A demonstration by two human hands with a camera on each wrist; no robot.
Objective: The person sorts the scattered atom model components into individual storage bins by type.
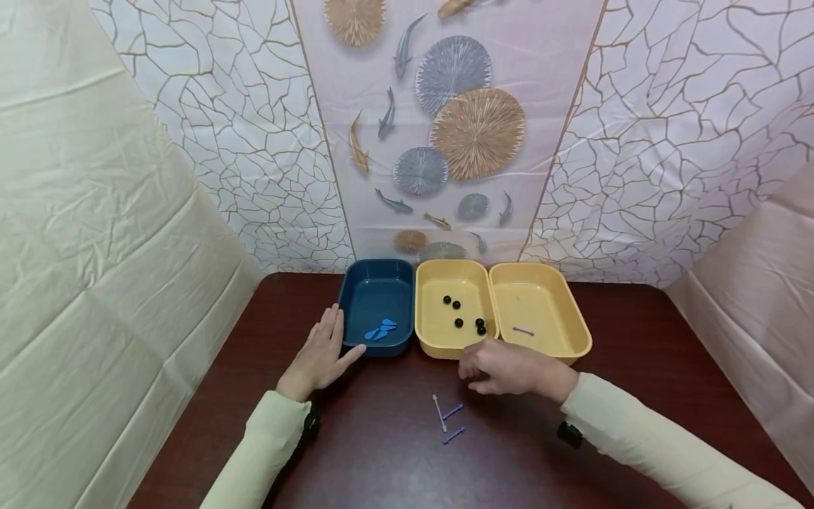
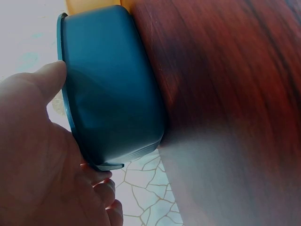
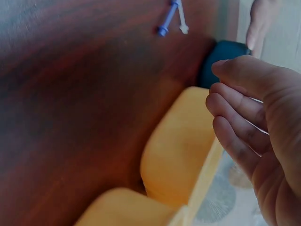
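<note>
My left hand [image 1: 320,351] lies flat on the dark wooden table, fingers straight, against the left side of a blue tray [image 1: 376,286] [image 2: 110,89] that holds small blue pieces [image 1: 380,329]. My right hand [image 1: 502,367] [image 3: 256,122] hovers just in front of the middle yellow tray [image 1: 425,304] [image 3: 181,150], fingers loosely curled with nothing seen in them. That tray holds several black beads [image 1: 459,311]. The right yellow tray [image 1: 572,318] holds one purple stick [image 1: 523,330]. Two purple sticks [image 1: 453,423] and a white stick [image 1: 439,412] lie on the table below my right hand.
The three trays stand side by side at the table's far edge [image 1: 305,274], against a patterned backdrop. Cream sheets hang at both sides. Bare tabletop [image 1: 636,353] spreads right of the trays and toward me.
</note>
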